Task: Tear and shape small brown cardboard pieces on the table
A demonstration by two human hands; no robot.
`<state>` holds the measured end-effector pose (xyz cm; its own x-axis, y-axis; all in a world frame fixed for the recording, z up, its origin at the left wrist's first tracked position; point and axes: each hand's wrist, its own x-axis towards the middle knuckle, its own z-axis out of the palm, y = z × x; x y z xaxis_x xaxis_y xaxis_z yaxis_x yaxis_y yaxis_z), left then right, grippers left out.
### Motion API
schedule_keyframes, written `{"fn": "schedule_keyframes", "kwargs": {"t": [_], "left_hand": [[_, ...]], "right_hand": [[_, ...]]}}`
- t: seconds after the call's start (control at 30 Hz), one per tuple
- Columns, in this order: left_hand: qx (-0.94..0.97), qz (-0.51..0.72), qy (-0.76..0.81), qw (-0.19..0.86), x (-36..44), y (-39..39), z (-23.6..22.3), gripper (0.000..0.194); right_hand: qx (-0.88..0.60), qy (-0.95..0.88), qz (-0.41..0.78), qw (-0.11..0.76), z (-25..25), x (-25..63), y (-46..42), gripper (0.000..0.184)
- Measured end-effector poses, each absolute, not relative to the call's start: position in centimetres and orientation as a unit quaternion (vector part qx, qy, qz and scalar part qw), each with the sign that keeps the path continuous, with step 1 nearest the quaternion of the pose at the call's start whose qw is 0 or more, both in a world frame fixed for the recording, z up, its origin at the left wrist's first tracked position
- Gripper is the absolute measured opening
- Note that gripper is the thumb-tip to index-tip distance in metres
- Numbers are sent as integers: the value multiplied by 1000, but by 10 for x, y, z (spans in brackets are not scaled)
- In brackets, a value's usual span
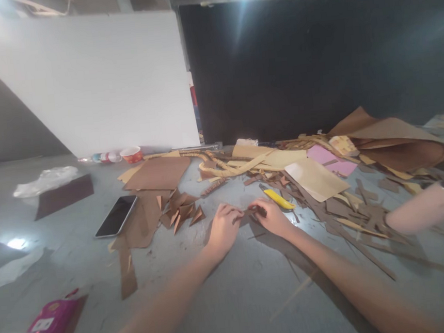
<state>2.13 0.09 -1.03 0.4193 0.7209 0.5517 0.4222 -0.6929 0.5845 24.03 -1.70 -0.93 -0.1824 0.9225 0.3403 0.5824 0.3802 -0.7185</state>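
Between my two hands, over the middle of the grey table, is a small brown piece [248, 211], mostly hidden by the fingers. My left hand [224, 226] pinches at its left end with the fingertips pressed together. From the other side my right hand [270, 215] grips it with curled fingers. Just beyond the right hand lies a yellow utility knife [278, 198]. Left of my left hand sits a loose pile of folded brown triangular pieces [181, 209]. What exactly the small piece is made of cannot be made out.
A phone [116, 216] rests on brown sheets at left. Brown and cream scraps [350, 212] spread over the right side, near a pink tumbler [427, 207]. A purple tissue pack [52, 331] lies front left; a red paper cup [131, 154] stands at the back.
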Motion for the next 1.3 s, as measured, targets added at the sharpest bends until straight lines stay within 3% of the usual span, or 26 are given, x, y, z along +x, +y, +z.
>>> {"fn": "schedule_keyframes", "kwargs": {"t": [0.23, 0.37, 0.53, 0.8, 1.0, 1.2, 1.3], "left_hand": [[860, 385, 317, 107, 22, -5, -12, 26], [880, 338, 324, 83, 23, -5, -13, 30], [904, 262, 328, 74, 24, -8, -14, 45], [920, 188, 343, 25, 31, -14, -15, 40], [919, 194, 344, 14, 32, -16, -23, 42], [902, 203, 379, 41, 31, -13, -32, 52], [908, 196, 370, 33, 31, -13, -28, 48]], "right_hand": [[-543, -688, 286, 387, -12, 248, -12, 42], [-550, -690, 295, 366, -19, 245, -7, 36], [-581, -707, 195, 351, -29, 239, -5, 27], [-615, -707, 124, 327, -32, 232, -7, 19], [-579, -733, 129, 333, -27, 235, -12, 14], [-539, -783, 68, 302, -22, 237, -17, 21], [-507, -818, 30, 268, -14, 237, -24, 20]]}}
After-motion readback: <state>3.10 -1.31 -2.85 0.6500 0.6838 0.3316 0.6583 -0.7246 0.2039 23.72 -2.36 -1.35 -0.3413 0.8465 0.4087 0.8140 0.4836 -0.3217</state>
